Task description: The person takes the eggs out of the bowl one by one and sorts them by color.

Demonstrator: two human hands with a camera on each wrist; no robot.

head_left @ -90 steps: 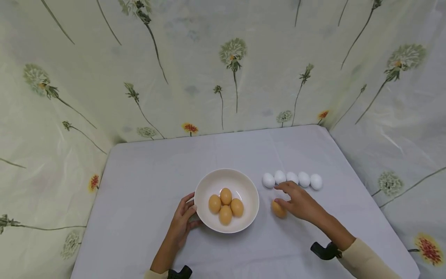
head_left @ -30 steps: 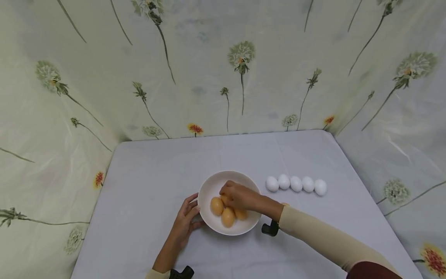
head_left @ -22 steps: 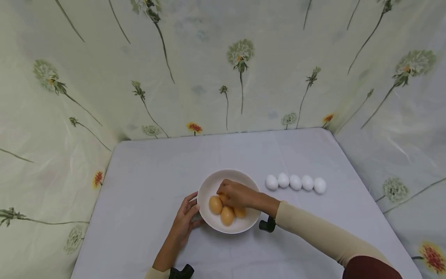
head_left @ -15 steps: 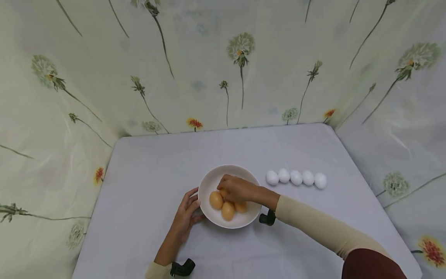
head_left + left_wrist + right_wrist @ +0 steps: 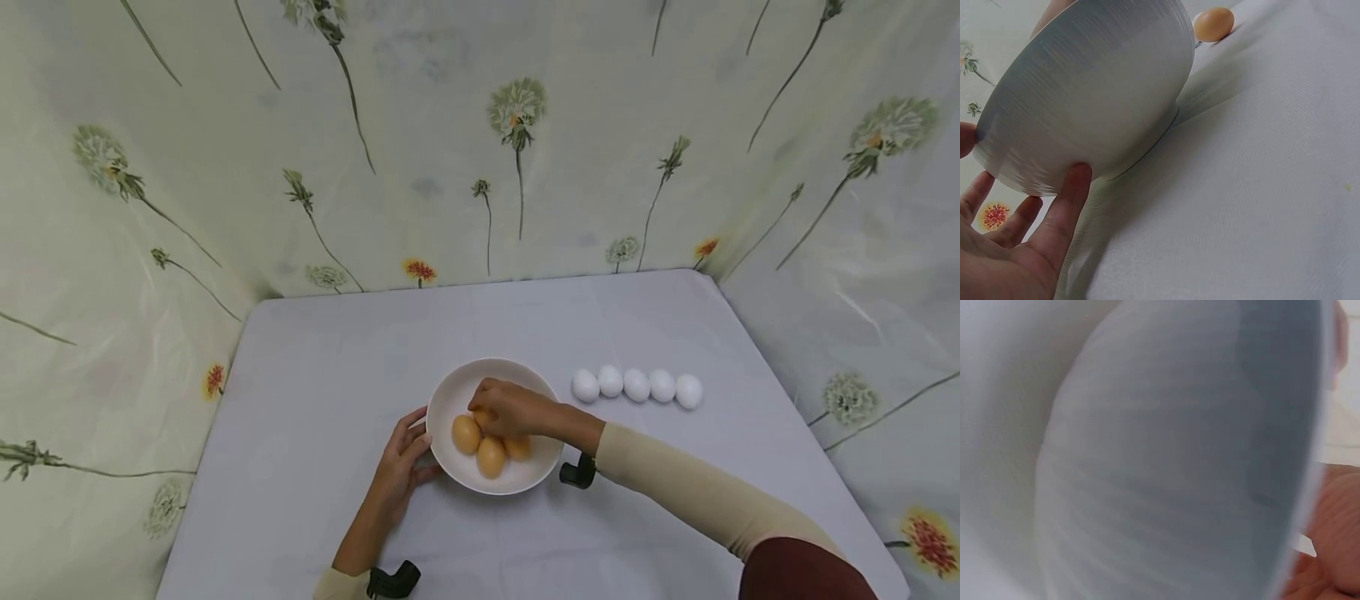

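A white bowl [image 5: 465,473] with brown eggs [image 5: 491,457] in it stands on the table. My left hand [image 5: 396,467] steadies the bowl at its left side; in the left wrist view its spread fingertips touch the outer wall. My right hand [image 5: 513,408] reaches inside, its fingers bent over the far egg [image 5: 482,416] of the group, which they partly hide. The right wrist view is mostly the bowl's outer wall, with part of the right hand [image 5: 1341,531] past the rim. One more brown egg [image 5: 1214,25] lies on the cloth beyond the bowl, hidden in the head view.
Several white eggs [image 5: 637,386] lie in a row right of the bowl. A white cloth covers the table [image 5: 300,375]. Flower-printed sheeting [image 5: 420,167] rises at the back and both sides. My right forearm [image 5: 675,479] crosses the table's right part.
Three seconds ago my right hand was at the brown egg on the table; it then moved left into the bowl. Over the last second it stays there. My left hand keeps its place.
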